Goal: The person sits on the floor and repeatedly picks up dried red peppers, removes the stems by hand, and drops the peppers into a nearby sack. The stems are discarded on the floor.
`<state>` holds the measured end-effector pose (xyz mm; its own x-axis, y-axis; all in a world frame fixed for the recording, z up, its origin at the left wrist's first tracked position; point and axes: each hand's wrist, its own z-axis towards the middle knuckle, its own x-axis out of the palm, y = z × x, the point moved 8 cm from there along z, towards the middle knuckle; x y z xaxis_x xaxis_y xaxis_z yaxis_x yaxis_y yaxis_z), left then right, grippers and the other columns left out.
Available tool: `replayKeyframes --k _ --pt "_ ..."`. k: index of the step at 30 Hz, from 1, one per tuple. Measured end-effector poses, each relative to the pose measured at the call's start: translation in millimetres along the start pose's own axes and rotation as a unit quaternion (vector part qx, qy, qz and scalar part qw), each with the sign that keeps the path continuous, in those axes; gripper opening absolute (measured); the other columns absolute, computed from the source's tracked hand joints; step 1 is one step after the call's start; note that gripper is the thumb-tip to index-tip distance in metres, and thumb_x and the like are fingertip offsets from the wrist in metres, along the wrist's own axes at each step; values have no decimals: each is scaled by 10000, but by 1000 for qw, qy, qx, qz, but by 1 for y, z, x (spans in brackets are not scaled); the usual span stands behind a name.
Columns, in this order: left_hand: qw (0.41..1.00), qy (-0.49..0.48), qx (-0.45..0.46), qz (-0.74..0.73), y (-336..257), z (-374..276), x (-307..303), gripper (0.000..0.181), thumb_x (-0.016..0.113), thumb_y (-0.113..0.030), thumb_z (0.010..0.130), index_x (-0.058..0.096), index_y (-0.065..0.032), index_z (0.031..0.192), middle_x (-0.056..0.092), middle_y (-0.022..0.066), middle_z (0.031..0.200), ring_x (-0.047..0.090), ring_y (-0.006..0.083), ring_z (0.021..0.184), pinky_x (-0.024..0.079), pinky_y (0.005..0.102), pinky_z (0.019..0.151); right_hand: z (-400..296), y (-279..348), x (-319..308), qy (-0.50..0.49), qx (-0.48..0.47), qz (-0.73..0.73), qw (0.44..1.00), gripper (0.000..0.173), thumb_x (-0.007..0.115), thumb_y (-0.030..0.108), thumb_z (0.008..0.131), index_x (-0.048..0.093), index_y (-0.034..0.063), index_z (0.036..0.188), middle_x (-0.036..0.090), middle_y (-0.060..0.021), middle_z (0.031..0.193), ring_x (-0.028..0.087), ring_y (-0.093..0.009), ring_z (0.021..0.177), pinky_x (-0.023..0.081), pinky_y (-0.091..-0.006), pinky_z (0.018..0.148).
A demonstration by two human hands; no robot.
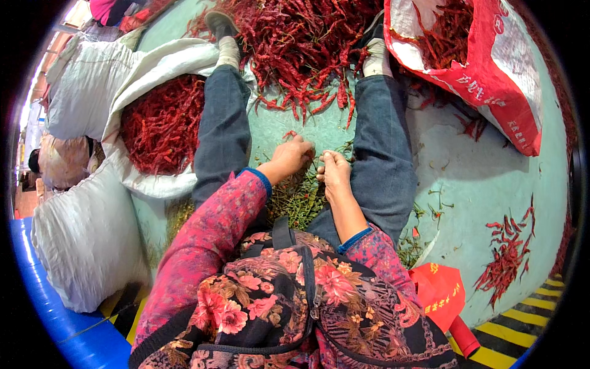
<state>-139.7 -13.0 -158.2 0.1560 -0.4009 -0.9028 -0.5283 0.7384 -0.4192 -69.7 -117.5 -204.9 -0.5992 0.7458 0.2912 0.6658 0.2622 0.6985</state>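
Observation:
Between my outstretched legs on the green floor, my left hand (291,158) has its fingers curled, with a bit of red dried chili showing at the fingertips. Close to its right is my right hand (334,171), thumb and forefinger pinched together; what lies between them is too small to tell. Green chili stems (299,200) are heaped below both hands. A large pile of dried red chilies (309,46) spreads beyond them, between my feet. More dried chilies (161,124) fill an open white woven sack (189,48) beside my left leg.
A red and white bag (498,87) holding chilies stands at upper right. A small chili pile (504,258) lies at right, and a red fabric item (440,295) near my right hip. Full white sacks (87,244) stand at left. Another person (108,11) is partly visible at upper left.

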Motion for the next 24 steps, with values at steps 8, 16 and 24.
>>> replayKeyframes --k 8,16,24 --pt "981 -80 -120 -128 24 -3 -30 179 653 -198 701 601 -57 797 520 146 803 535 308 729 430 382 620 -1 3 3 13 -14 11 1000 154 520 151 853 528 32 950 527 -30 785 463 -74 527 409 -208 421" --pt "932 -105 -200 -283 18 -37 -32 342 664 -151 711 537 -55 1013 514 67 741 510 181 663 424 304 600 -4 13 10 50 -114 -65 990 110 569 130 820 572 20 807 490 32 601 433 -53 508 355 -215 446" --pt "965 -31 -103 -237 -6 -34 -55 168 539 -170 817 620 -23 818 567 115 744 545 184 698 412 315 628 -35 54 28 84 -317 -188 926 64 607 68 753 619 24 798 528 -52 764 522 -141 718 410 -244 655"
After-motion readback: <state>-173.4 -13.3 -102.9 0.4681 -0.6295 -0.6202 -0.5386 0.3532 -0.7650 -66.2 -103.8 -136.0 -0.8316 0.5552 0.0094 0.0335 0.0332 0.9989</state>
